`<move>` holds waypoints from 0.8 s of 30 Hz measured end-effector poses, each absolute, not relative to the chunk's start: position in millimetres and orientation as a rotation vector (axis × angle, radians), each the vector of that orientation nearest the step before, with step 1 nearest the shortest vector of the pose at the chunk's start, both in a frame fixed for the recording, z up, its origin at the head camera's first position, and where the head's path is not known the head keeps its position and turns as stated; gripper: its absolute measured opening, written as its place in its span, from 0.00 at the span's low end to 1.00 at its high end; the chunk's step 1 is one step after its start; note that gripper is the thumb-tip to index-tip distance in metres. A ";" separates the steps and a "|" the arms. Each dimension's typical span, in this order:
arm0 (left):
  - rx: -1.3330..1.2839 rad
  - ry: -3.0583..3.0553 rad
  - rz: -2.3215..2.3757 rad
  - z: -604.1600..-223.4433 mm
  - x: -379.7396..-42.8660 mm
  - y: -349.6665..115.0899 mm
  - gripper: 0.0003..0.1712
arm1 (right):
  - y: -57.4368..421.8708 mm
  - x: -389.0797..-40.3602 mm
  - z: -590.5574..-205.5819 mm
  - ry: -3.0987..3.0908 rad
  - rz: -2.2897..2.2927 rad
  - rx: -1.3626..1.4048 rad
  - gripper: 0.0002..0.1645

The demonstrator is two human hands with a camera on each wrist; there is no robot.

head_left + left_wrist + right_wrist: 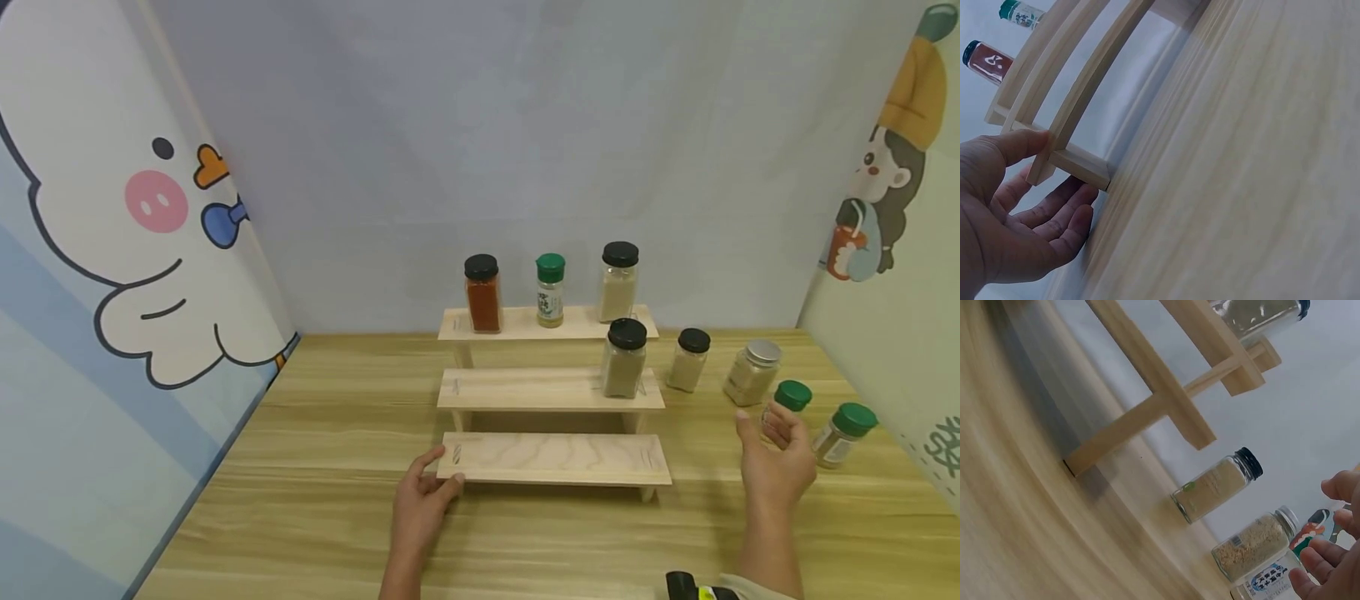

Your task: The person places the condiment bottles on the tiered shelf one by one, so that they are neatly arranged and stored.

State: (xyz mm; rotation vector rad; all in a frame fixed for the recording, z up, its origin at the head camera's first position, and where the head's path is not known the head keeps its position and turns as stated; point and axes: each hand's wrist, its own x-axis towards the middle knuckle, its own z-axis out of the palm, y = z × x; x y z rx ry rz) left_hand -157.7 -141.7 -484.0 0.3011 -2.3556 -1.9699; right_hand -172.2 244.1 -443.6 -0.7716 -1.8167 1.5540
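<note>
My left hand (420, 504) grips the left end of the lowest step of a three-tier wooden spice rack (547, 457). In the left wrist view, its thumb lies at the front edge and the fingers curl around the end. My right hand (780, 467), fingers loosely bent and thumb apart, is by a green-capped spice jar (792, 394), partly hidden behind the fingers. Whether they touch, I cannot tell. Beside it are another green-capped jar (843, 433), a silver-lidded jar (752, 373) and a black-lidded jar (687, 360).
The top tier carries a black-capped jar of red spice (482, 293), a small green-capped jar (550, 290) and a black-capped pale jar (618, 283). Another black-capped jar (624, 360) stands at the middle tier's right end. A curtain (375, 167) hangs behind the wooden table (322, 450).
</note>
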 end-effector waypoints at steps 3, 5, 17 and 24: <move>0.298 -2.348 -1.960 -482.2 -157.5 -140.9 0.32 | 251.6 -170.6 -446.3 -1.761 1.568 -0.816 0.28; 0.297 -2.341 -1.954 -480.0 -157.0 -140.1 0.32 | 255.8 -169.2 -447.2 -1.705 1.599 -0.832 0.27; 0.340 -2.332 -1.925 -480.3 -154.9 -141.0 0.31 | 279.3 -164.5 -454.2 -1.471 1.556 -0.867 0.17; 0.323 -2.328 -1.946 -479.7 -156.4 -139.0 0.31 | 305.2 -167.1 -460.7 -1.242 1.562 -0.903 0.16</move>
